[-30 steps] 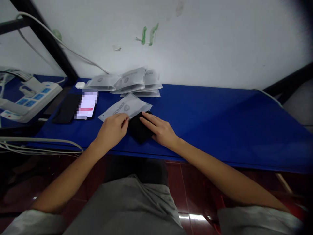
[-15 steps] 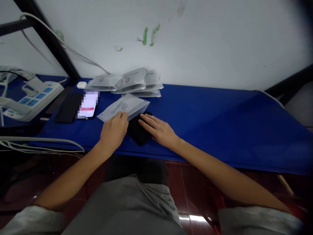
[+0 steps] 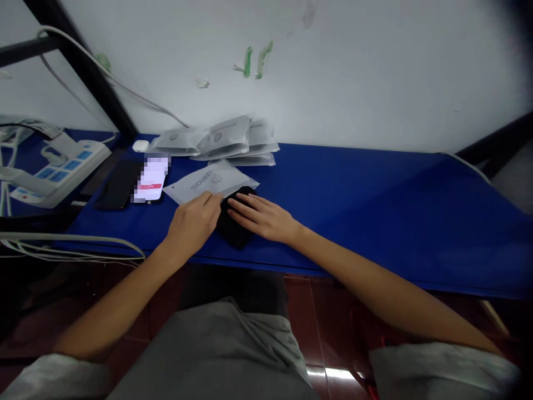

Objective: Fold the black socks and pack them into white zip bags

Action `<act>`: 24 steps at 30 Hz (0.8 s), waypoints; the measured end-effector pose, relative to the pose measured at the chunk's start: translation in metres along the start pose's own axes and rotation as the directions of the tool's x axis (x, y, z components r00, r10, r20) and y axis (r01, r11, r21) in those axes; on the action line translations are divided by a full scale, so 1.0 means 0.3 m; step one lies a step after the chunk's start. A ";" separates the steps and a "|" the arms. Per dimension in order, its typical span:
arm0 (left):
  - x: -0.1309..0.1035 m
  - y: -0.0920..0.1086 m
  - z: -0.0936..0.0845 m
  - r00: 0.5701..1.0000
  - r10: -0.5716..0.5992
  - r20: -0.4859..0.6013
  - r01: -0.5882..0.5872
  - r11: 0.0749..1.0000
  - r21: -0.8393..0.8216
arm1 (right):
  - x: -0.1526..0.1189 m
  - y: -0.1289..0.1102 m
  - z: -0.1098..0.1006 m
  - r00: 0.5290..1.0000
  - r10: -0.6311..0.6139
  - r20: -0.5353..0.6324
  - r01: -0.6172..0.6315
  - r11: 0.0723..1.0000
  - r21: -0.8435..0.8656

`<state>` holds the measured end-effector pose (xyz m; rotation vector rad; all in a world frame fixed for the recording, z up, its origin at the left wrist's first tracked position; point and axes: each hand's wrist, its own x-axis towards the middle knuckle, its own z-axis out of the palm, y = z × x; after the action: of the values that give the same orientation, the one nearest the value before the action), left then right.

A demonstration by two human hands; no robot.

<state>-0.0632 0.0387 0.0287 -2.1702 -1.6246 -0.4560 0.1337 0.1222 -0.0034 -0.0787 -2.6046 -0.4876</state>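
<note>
A soft black folded item (image 3: 235, 230), seemingly fabric, lies near the front edge of the blue table; its exact kind does not show. My right hand (image 3: 266, 219) rests on it, fingers stretched out and slightly spread. At its left side my left hand (image 3: 194, 225) is closed, thumb and fingers pinched at the near edge of a frosted plastic bag (image 3: 200, 186) with dark printing. What lies between those fingertips is partly hidden. The bag lies flat just behind both hands, its near edge meeting the black item.
Several similar frosted bags (image 3: 225, 136) are piled against the wall. To the left are a lit phone (image 3: 152, 178), a dark phone (image 3: 119, 183), a white earbud-like case (image 3: 140, 146) and a power strip (image 3: 62, 172) with cables. White cables (image 3: 83, 239) hang along the front edge.
My right hand has slid slightly left over the black item, its fingers a little more spread. The printed bag has shifted a little, and my left hand keeps its pinch.
</note>
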 end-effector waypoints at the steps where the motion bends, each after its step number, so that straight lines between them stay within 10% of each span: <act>1: 0.000 0.000 0.001 1.000 0.011 -0.006 -0.011 1.000 -0.015 | 0.005 0.002 0.004 1.000 -0.018 0.011 0.017 1.000 0.006; 8: 0.001 0.010 0.006 0.999 0.038 -0.006 -0.038 0.997 -0.069 | 0.044 0.012 0.034 0.984 0.136 0.112 -0.144 0.988 0.061; 20: -0.072 -0.002 0.014 0.999 -0.018 0.028 0.021 0.996 -0.081 | 0.141 -0.044 0.019 0.752 0.577 0.318 -0.620 0.783 0.047; 24: -0.064 -0.004 0.006 0.999 0.043 -0.029 -0.046 0.990 -0.134 | 0.194 -0.059 0.061 0.779 0.545 0.310 -0.581 0.814 0.031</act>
<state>-0.0696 0.0239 0.0182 -2.2828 -1.5693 -0.5935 0.0715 0.1103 0.0034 -0.9291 -2.6917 -0.0916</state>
